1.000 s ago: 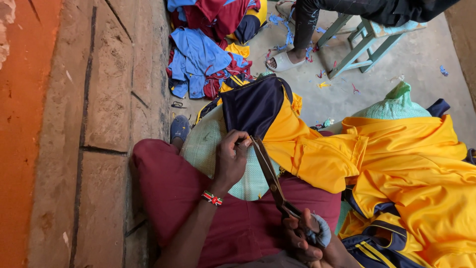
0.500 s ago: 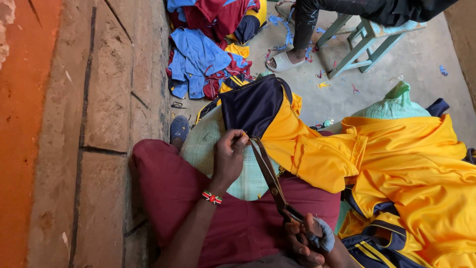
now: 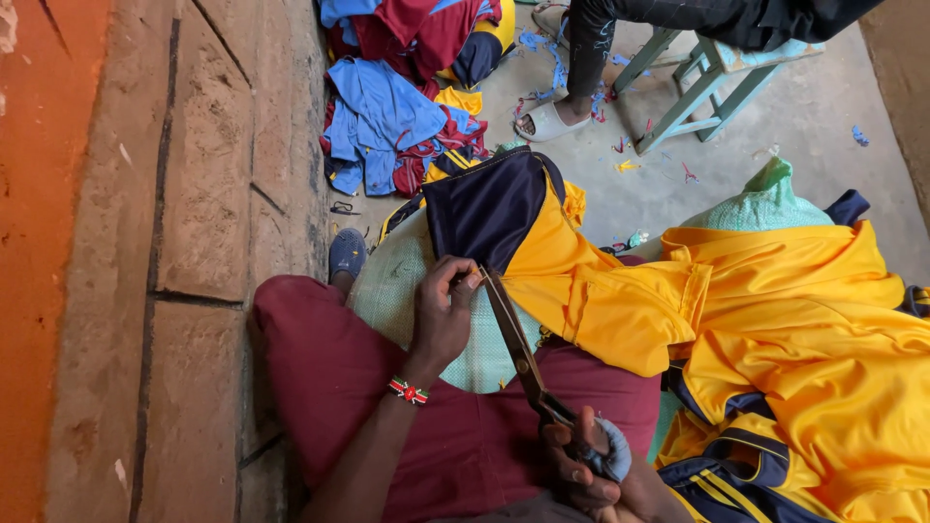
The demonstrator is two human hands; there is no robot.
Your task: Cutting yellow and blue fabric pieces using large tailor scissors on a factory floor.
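My left hand (image 3: pixel 444 312) pinches the edge of a yellow and navy garment (image 3: pixel 542 242) that lies over my lap. My right hand (image 3: pixel 581 465) grips the handles of long scissors (image 3: pixel 513 339), whose blades point up to the cloth edge right beside my left fingers. A beaded band sits on my left wrist. I sit in dark red trousers (image 3: pixel 387 426), with a pale green woven sack (image 3: pixel 397 291) spread under the garment.
A rough stone wall (image 3: pixel 194 194) runs along my left. A heap of blue and red clothes (image 3: pixel 407 97) lies ahead. Another person's leg and sandal (image 3: pixel 552 121) rest by a green stool (image 3: pixel 697 77). More yellow garments (image 3: pixel 823 339) pile at my right over a green sack.
Almost nothing has moved; the scissors and both hands keep their places at the cloth edge.
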